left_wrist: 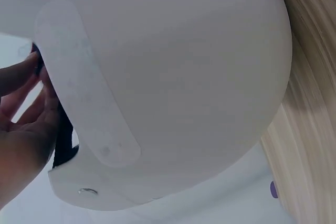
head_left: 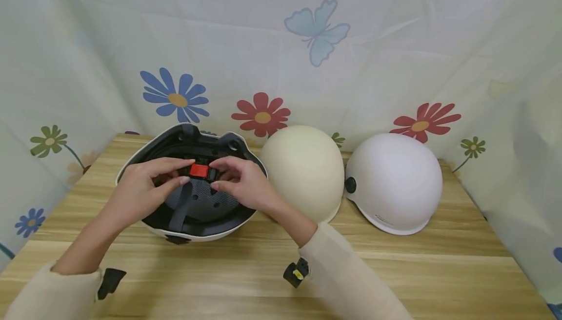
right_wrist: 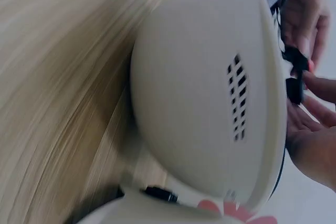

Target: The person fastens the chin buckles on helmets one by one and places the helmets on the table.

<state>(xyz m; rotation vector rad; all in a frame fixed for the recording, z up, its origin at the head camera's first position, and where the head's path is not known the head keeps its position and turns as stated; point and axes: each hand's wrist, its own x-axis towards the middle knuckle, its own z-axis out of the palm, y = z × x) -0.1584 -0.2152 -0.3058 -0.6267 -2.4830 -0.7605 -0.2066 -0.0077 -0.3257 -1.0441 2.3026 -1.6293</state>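
Observation:
An upturned white helmet [head_left: 206, 236] with a dark padded inside lies on the table at the left. Over its opening, a red and black strap buckle [head_left: 199, 170] is held between both hands. My left hand [head_left: 140, 188] pinches the buckle's left end between thumb and fingers. At the other end, the thumb and fingers of my right hand [head_left: 243, 183] pinch the black part. A black chin strap [head_left: 181, 208] runs down from there to the near rim. The left wrist view shows the helmet's smooth shell [left_wrist: 199, 87]; the right wrist view shows its vent holes [right_wrist: 239, 98].
A cream helmet [head_left: 303, 173] sits dome up just right of the upturned one. Beyond it stands a white helmet [head_left: 395, 183] with a black round knob [head_left: 350, 185]. The wooden table [head_left: 210, 281] backs onto a flowered curtain [head_left: 219, 42].

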